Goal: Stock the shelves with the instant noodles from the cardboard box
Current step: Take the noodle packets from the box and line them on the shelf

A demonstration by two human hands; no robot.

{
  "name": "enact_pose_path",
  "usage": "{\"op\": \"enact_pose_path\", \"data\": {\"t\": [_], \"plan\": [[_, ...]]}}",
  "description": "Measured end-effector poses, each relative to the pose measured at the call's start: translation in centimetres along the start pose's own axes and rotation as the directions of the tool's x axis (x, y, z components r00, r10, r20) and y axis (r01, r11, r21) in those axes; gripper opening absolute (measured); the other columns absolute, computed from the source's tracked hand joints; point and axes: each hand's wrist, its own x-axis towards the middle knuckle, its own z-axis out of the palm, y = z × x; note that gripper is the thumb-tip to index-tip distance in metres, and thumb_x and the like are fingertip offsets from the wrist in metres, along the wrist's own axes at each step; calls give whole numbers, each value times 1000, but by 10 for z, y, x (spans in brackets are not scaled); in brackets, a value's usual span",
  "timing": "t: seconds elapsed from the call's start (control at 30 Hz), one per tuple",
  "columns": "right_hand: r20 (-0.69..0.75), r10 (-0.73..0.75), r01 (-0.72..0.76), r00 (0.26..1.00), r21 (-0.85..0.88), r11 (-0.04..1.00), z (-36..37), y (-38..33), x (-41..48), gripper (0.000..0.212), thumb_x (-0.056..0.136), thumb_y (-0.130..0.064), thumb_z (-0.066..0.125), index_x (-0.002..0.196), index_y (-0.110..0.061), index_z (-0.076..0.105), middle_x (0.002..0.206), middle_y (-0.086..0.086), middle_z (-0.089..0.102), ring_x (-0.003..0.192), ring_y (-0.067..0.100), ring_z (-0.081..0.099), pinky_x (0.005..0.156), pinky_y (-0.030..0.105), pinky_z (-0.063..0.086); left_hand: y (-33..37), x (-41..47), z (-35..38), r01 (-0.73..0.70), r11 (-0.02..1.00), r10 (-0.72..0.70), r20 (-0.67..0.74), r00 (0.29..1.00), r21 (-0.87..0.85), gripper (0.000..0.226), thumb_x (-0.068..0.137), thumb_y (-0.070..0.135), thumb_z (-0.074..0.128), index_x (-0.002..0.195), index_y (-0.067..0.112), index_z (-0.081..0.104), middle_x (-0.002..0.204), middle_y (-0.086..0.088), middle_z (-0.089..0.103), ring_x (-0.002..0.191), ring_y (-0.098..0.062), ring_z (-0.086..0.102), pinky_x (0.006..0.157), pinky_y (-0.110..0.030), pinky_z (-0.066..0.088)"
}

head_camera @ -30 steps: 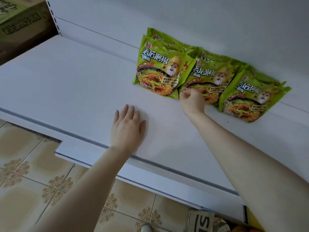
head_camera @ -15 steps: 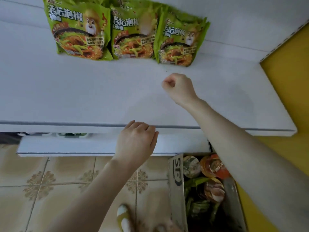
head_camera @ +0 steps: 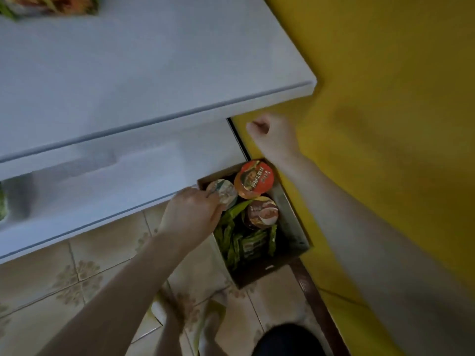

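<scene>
One left hand, nearest, fingers bent at rim of pale-lidded cup; grip not clear. On tiled floor against yellow wall, cardboard box: holds three cups, green packets beside. Beyond box, right hand curled into empty fist. Farthest, white shelf, noodle packets at back-left.

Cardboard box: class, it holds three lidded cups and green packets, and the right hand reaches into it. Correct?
No: the head view shows the left hand reaching into the cardboard box; the right hand is an empty fist outside it. The three lidded cups and green packets are right.
</scene>
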Motion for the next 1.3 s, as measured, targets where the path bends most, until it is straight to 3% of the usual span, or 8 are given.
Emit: {"op": "enact_pose_path", "data": {"t": [0.13,0.47,0.63,0.7,0.8,1.0,1.13,1.3], "plan": [[11,172,-171,985,-49,984,-20,81,-29,26,92,-23,53,100,-2,65,99,15,67,92,26,61,72,28,42,30,0,34,-5,999,-3,186,983,39,24,60,22,81,52,13,61,41,-2,51,35,-22,50,31,-19,34],[20,573,-571,819,-72,818,15,234,-95,28,94,-28,49,102,-4,61,91,10,59,86,27,56,71,34,44,46,5,136,-76,997,63,415,908,16,24,65,17,80,55,9,59,43,-6,53,36,-25,51,35,-23,39],[48,723,-720,689,-68,691,77,297,-119,28,94,-20,44,71,-7,52,71,4,50,69,24,47,60,32,39,38,15,197,-12,998,37,468,883,-57,22,87,24,58,81,3,61,73,-17,63,70,-34,61,56,-34,46],[54,765,-764,642,-34,644,107,317,-126,25,94,-21,46,87,-2,60,84,7,57,79,25,53,68,28,43,34,18,223,-19,998,46,447,893,-65,25,89,27,56,89,2,61,80,-18,63,75,-35,61,58,-35,45],[78,806,-810,586,76,582,158,346,-129,21,94,-22,48,82,-6,55,77,7,51,80,28,54,57,25,34,31,20,266,-31,999,16,487,873,23,31,92,33,50,103,5,56,95,-17,62,89,-33,59,65,-34,45],[70,903,-881,425,262,394,237,402,-123,44,92,-25,53,128,-2,43,129,17,51,119,33,50,90,35,43,21,24,349,3,990,-80,537,840,143,61,90,39,53,134,1,34,131,-22,42,121,-38,41,93,-43,43],[85,921,-901,380,259,348,261,433,-107,54,86,-31,60,128,-4,41,130,19,48,120,36,46,95,40,42,15,41,383,23,977,-145,577,804,214,80,88,48,52,143,2,15,134,-23,40,118,-40,46,87,-43,46],[133,906,-903,402,221,369,278,454,-88,63,83,-26,65,133,-4,34,136,19,43,127,37,40,100,41,39,10,54,405,42,967,-189,600,777,250,63,93,33,52,139,4,21,124,-22,49,106,-41,54,72,-42,47]]}}
